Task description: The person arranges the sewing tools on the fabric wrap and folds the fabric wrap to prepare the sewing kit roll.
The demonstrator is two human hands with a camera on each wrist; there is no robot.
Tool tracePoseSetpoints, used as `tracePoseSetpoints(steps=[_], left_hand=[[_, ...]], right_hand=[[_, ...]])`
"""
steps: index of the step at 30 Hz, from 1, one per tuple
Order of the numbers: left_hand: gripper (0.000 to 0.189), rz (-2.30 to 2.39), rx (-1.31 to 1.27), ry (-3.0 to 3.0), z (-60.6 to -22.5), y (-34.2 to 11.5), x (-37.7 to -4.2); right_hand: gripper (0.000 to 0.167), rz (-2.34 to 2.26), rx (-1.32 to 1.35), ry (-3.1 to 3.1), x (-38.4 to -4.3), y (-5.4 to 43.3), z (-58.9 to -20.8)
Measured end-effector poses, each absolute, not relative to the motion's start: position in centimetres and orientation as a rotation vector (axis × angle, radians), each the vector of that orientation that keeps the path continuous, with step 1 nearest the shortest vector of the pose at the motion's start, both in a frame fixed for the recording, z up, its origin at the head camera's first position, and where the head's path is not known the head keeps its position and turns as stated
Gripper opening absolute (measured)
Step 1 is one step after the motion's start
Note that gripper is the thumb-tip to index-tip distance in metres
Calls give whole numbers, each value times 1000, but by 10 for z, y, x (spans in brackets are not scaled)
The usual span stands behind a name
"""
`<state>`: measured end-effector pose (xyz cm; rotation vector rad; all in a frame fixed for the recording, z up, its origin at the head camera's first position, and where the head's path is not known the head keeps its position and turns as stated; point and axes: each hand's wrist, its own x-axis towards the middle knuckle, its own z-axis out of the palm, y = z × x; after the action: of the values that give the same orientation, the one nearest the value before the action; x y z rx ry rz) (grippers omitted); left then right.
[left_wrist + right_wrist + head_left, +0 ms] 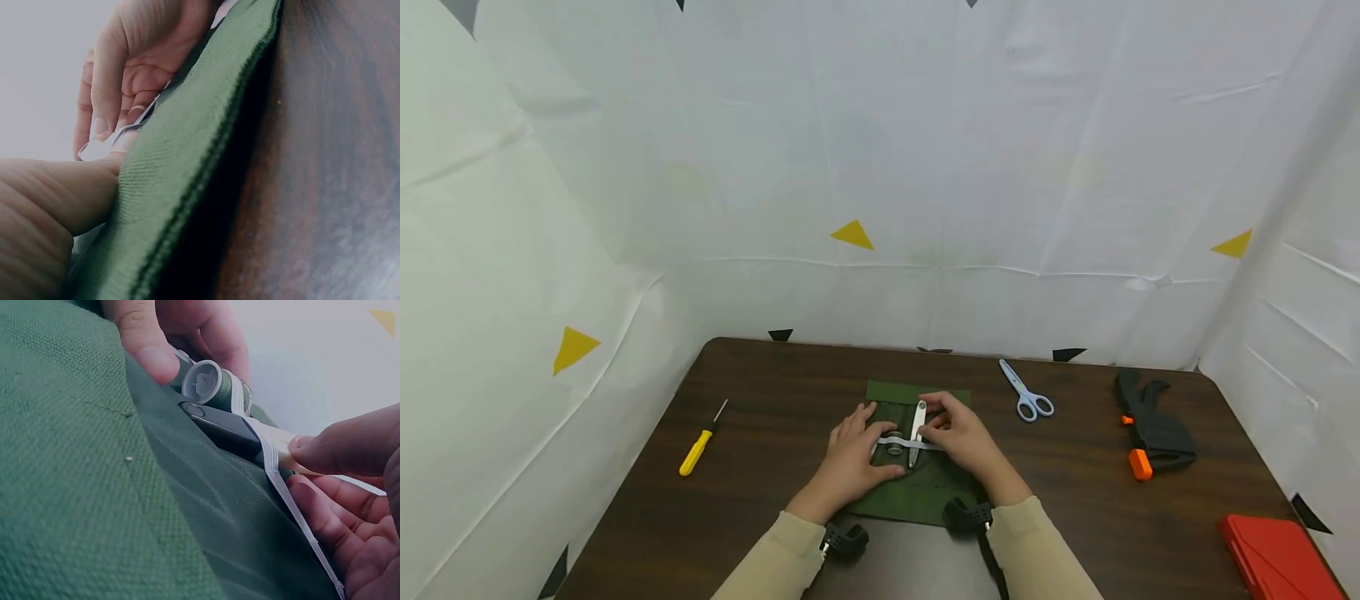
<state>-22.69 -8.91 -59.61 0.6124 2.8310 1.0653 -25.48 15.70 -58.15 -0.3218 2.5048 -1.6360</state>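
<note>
A green cloth organizer (906,502) lies spread on the table, a white elastic strap (270,456) running across it. Under the strap sit a spool of green thread (220,394) and a slim white tool (918,421), whose dark end (222,425) shows a round disc in the right wrist view. My right hand (958,435) pinches this tool between thumb and fingers. My left hand (852,450) rests on the cloth's left side with fingers spread, its thumb (159,362) on the fabric close to the spool. The tool's exact kind I cannot tell.
A yellow-handled screwdriver (697,450) lies to the left. Light-blue scissors (1024,392) lie behind on the right, farther right a black clamp with orange parts (1159,429). A red case (1281,554) sits at the front right corner. White sheeting (925,167) surrounds the wooden table (775,383).
</note>
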Motion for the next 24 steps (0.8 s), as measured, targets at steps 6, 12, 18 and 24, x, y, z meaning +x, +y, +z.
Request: tracePoseSetpoints(steps=[6, 12, 18, 24], left_hand=[[76, 1087, 593, 2812, -594, -89, -227], [77, 1036, 581, 2814, -593, -89, -227], [84, 986, 614, 2824, -592, -89, -226], [88, 964, 653, 2855, -593, -90, -226]], right_hand=[[49, -1605, -319, 2528, -256, 156, -581], [38, -1522, -353, 2583, -255, 155, -582], [37, -1452, -384, 2647, -253, 153, -580], [36, -1423, -389, 2657, -253, 152, -580]])
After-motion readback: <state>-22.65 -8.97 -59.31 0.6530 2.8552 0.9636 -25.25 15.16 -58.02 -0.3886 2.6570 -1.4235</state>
